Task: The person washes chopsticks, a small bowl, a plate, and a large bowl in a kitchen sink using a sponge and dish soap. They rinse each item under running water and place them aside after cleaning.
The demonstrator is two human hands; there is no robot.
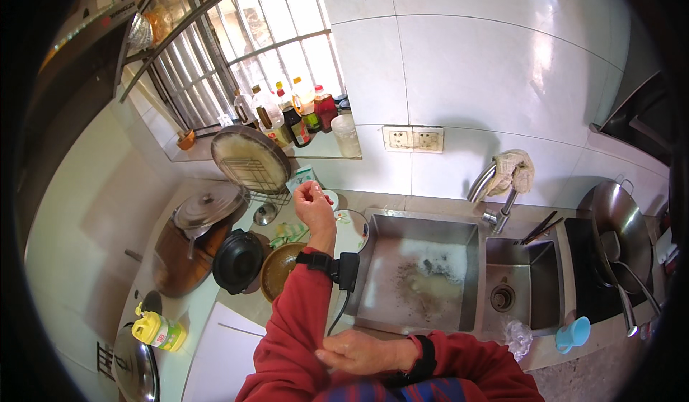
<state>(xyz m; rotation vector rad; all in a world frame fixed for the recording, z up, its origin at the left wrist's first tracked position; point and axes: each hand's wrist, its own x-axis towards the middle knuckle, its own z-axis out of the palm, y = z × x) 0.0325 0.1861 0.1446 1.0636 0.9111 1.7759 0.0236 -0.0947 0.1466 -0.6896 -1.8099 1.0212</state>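
Observation:
My left hand is raised over the counter beside the sink, its fingers curled in and nothing clearly held. A black strap with a small black box and a cable is on that wrist. My right hand is closed at the red left sleeve, near the forearm, and seems to pinch the cloth. Just beyond my left hand are a white round container and a green-and-white packet. A white plate with a floral pattern is partly hidden by my left wrist.
Dirty, foamy water lies in the large steel sink basin; a small basin adjoins it. A cloth hangs on the faucet. Left are a brown bowl, black pot and yellow bottle. Right are a wok and blue cup.

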